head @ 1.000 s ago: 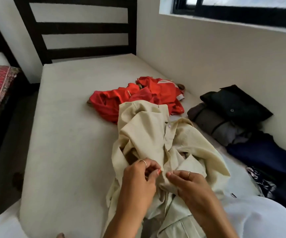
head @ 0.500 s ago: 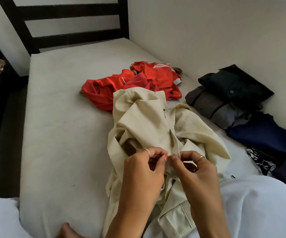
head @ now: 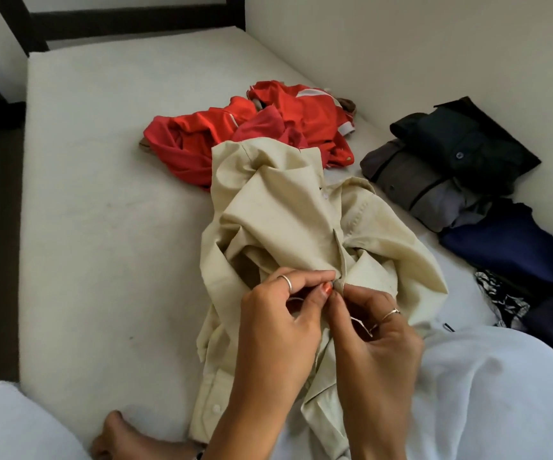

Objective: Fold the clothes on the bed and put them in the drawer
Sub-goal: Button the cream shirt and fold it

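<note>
Right now both hands are working the beige button-up shirt (head: 288,224) lying crumpled on the white mattress (head: 102,227). Left hand (head: 278,323) and right hand (head: 378,330) are meeting fingertip to fingertip, each pinching the shirt's front placket at one spot, probably at a button, though the fingers are hiding it. Most of the shirt is spreading away from that pinch toward the headboard (head: 119,21); its lower part is running back under both wrists toward the person's lap. Red garment (head: 252,131) is sitting bunched just beyond the shirt, touching its far edge. Folded dark shirts (head: 451,164) and a navy piece (head: 514,247) are lying along the wall on the right, apart from the shirt.
</note>
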{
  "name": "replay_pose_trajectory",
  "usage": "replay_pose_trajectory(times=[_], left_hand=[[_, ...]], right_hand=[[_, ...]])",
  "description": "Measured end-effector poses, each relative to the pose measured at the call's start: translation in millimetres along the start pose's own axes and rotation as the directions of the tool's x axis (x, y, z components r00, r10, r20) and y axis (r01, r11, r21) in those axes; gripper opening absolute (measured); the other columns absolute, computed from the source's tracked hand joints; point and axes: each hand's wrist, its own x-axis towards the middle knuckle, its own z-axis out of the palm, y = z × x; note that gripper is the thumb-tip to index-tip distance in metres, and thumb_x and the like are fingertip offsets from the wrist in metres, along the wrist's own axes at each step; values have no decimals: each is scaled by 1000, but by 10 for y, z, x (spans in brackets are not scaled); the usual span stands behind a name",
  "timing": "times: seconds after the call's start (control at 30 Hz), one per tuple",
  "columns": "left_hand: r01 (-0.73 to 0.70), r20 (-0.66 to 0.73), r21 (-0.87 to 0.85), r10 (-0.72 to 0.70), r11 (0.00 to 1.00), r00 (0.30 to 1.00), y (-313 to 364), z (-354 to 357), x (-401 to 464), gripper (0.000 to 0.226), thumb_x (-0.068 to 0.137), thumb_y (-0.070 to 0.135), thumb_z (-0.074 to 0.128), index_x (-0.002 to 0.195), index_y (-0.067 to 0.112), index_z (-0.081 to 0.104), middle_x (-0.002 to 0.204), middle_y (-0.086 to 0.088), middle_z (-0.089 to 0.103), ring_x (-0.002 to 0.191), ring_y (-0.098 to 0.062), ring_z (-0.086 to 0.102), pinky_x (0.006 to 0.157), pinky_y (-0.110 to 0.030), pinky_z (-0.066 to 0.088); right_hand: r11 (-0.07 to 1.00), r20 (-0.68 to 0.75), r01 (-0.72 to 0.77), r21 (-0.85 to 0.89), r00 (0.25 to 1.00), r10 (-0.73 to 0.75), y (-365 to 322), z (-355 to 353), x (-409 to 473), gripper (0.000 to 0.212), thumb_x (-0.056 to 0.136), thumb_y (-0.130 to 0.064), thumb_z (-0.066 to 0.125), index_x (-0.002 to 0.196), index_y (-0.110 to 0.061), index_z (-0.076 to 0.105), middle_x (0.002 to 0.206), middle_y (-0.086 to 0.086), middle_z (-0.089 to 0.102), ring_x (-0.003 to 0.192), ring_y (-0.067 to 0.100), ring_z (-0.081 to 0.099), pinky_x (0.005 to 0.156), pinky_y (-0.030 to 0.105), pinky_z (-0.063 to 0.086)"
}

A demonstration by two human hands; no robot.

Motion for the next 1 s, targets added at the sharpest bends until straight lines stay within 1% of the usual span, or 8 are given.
replay_pose_trajectory(times=[0.13,0.23,0.37,0.47,0.6,0.7,0.87,1.0], left_hand=[[-8,-14,-13,8,1000,1000,-14,70,-22,20,87,9,68,91,28,75,92,16,71,90,1,66,78,-10,49],[5,-17,-16,-6,1000,1000,-75,74,-39,21,87,9,68,91,28,75,93,14,72,91,2,66,79,-11,50],[23,-77,-50,-27,998,997,-112,91,-44,23,86,7,67,91,28,75,94,13,71,90,0,67,79,-13,51],[24,-74,-58,-29,998,997,-127,82,0,23,86,9,68,90,32,73,92,14,72,91,-2,68,80,-17,52],[68,-67,-117,-77,991,995,-129,63,-5,17,83,14,72,89,30,70,83,10,72,82,-8,69,74,-20,54],[129,-55,-145,-138,981,989,-123,47,-17,12,81,15,73,83,27,70,79,10,73,79,-7,70,71,-17,54],[222,-12,-191,-228,956,974,-146,27,-22,11,81,14,72,81,25,73,79,6,75,78,-9,71,66,-16,53],[239,-1,-178,-243,954,970,-135,35,-21,11,83,15,71,82,26,73,79,7,74,79,-7,71,66,-15,53]], right_hand=[[986,-45,-72,150,996,79,2,10,8,19,81,-5,72,82,-23,75,87,14,70,73,15,70,63,18,53],[973,-34,-112,200,992,121,46,29,-25,23,83,0,69,86,-22,76,92,17,70,80,19,71,65,16,53],[985,48,-42,168,998,34,53,36,-52,20,83,-14,62,92,-26,74,93,2,70,92,15,69,77,16,51],[990,79,-33,141,997,22,69,13,-20,27,82,-15,56,93,-31,74,95,-4,71,95,12,67,81,16,49],[932,147,-258,253,963,226,38,-58,71,29,89,2,60,85,-21,78,83,13,74,78,19,69,68,19,55],[894,231,-352,276,928,294,1,-76,105,19,86,-1,61,84,-12,77,81,19,73,73,25,67,66,24,55],[895,249,-367,253,919,306,-6,-103,107,12,85,-1,64,80,-6,74,77,17,73,70,20,68,65,22,55],[936,234,-303,180,937,259,-7,-101,125,12,85,0,65,79,-7,71,65,4,70,60,9,64,55,15,51]])
